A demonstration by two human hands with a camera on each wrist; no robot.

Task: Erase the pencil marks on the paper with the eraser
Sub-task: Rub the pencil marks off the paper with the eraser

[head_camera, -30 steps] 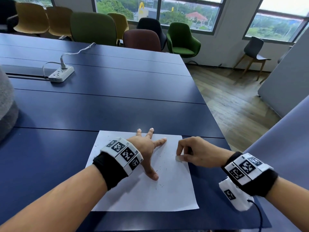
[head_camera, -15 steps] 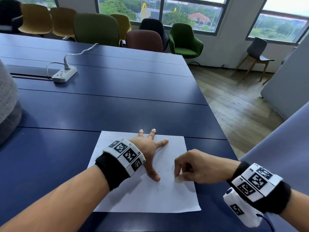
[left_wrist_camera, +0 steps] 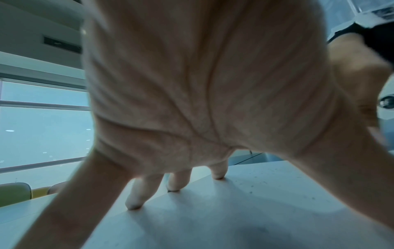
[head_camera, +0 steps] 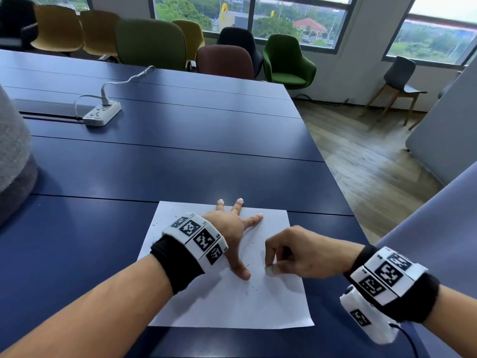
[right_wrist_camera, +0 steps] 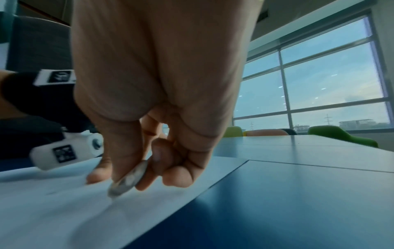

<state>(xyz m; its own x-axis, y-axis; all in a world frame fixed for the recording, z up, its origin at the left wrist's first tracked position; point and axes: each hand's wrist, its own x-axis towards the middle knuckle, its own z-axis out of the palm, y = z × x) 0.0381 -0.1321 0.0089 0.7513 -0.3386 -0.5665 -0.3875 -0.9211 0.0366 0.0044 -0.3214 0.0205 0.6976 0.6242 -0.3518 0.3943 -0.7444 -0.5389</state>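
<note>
Two hands are at work on the paper (head_camera: 227,306). In a second the right hand (head_camera: 296,254), thumb and fingers pinched on the eraser (head_camera: 270,271), has drawn back from mid-sheet toward the person, stopping just beside the left thumb; judging by that, rubbing is under way, one stroke down the marked strip. Seen from the right wrist, the eraser (right_wrist_camera: 127,179) is a flat, rounded piece standing tilted on its lower edge, long axis slanting up toward the fingers. The left hand (head_camera: 227,228) stays spread flat, pinning the sheet to the blue table (head_camera: 154,171). Dark specks, marks or crumbs, remain scattered around both.
</note>
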